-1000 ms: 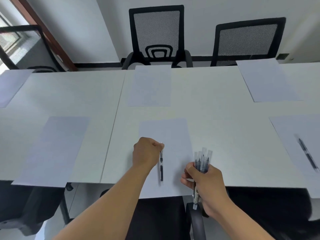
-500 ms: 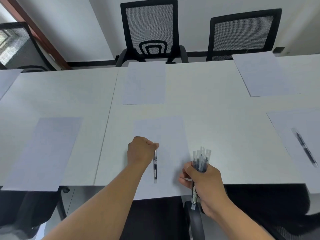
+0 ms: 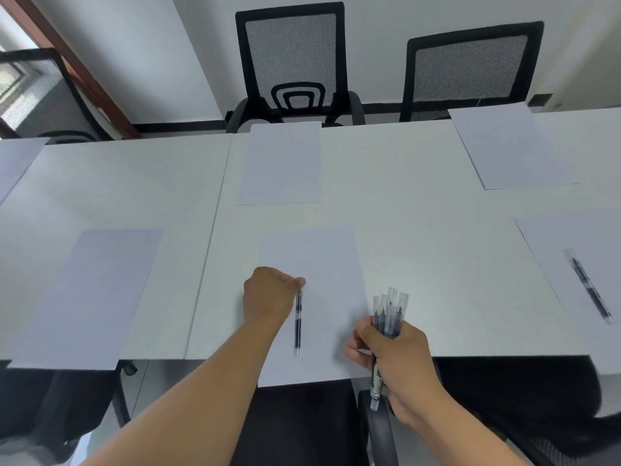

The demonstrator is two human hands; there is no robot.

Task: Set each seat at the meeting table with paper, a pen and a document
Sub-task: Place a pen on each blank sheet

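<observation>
My left hand [image 3: 268,294] is curled, fingertips pinching the top end of a pen [image 3: 298,322] that lies lengthwise on the sheet of paper [image 3: 322,264] at the near seat. My right hand [image 3: 396,358] is clenched round a bundle of pens [image 3: 389,311] — caps upward — just beside that sheet. Another pen [image 3: 588,286] lies on the paper to the right [image 3: 551,237].

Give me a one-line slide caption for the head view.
Left hand lays a pen on the near sheet of paper while the right hand grips a bundle of pens.
</observation>
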